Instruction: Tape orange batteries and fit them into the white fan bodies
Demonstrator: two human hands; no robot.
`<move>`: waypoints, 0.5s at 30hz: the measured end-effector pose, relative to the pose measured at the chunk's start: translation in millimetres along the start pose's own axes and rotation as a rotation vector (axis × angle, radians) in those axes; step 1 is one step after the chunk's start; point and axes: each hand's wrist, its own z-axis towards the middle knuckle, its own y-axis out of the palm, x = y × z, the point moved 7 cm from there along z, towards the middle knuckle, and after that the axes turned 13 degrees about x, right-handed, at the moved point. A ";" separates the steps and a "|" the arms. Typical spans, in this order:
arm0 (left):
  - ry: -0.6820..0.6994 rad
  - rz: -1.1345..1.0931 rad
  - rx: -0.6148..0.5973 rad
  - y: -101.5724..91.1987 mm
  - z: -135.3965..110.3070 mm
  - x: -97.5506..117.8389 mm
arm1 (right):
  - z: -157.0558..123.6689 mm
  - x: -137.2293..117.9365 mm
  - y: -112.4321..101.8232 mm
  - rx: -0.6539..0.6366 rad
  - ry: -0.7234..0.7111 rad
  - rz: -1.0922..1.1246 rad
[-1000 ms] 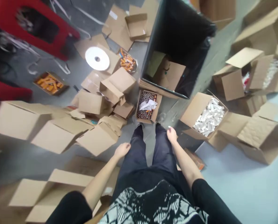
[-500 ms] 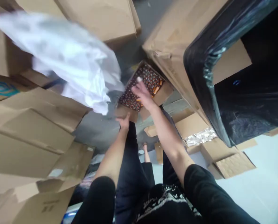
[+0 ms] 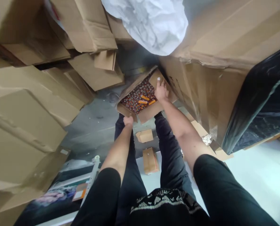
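An open cardboard box (image 3: 151, 113) full of small dark, shiny, round-ended pieces (image 3: 135, 95) sits on the floor between my feet. Several orange strips (image 3: 142, 102) lie on top of the pieces. My left hand (image 3: 128, 120) is closed on the box's near left flap. On the right side, my right hand (image 3: 162, 91) grips another flap (image 3: 156, 78), which leans inward over the contents. A small white covering shows on one of its fingertips. Beyond the box is a crumpled white plastic bag (image 3: 154, 25).
Large cartons (image 3: 24, 119) crowd the left side. A tall taped carton (image 3: 189, 84) with black plastic wrap (image 3: 255, 100) stands close on the right. Behind my feet lie a small box (image 3: 150, 160) and a cardboard piece (image 3: 144, 136). A white frame (image 3: 90, 179) is at lower left.
The white bag has gone from mid-air on the left to beyond the box. My right hand has moved from above the pieces to the right flap, now folded inward. My left hand stays at the near edge.
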 end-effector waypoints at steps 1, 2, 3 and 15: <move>-0.017 -0.002 0.017 -4.1 3.1 -2.4 | 0.8 -1.9 0.7 0.028 0.005 -0.018; -0.030 -0.005 0.030 -8.9 6.5 -4.9 | 2.1 0.4 -1.2 0.062 0.020 -0.030; -0.037 -0.008 0.036 -13.3 9.8 -7.1 | 4.1 6.3 -5.2 0.093 0.035 -0.040; 0.092 0.245 -0.199 -31.6 0.1 23.5 | -1.1 46.6 -49.1 -0.165 -0.028 -0.246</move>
